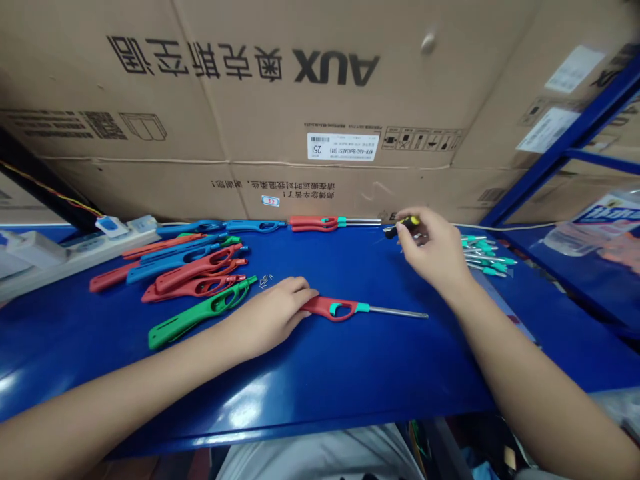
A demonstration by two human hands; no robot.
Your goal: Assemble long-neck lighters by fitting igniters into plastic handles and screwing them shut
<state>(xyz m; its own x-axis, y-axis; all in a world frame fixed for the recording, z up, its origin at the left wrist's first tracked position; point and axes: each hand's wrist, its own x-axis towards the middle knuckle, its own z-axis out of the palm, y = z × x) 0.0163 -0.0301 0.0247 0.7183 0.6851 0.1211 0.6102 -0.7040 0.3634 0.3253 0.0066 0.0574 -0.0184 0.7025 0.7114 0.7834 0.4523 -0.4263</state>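
Under left hand (277, 310), lighter (320, 307), rightward, container (595, 219) (labelled)

left hand (280, 315) holding red lighter (321, 306), screwdriver (409, 221) in right hand (431, 245)

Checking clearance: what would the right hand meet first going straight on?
Likely the cardboard box ahead of the right hand; depth is unclear, and the rear red lighter ends close by.

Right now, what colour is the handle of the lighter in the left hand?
The handle is red, seen in the head view.
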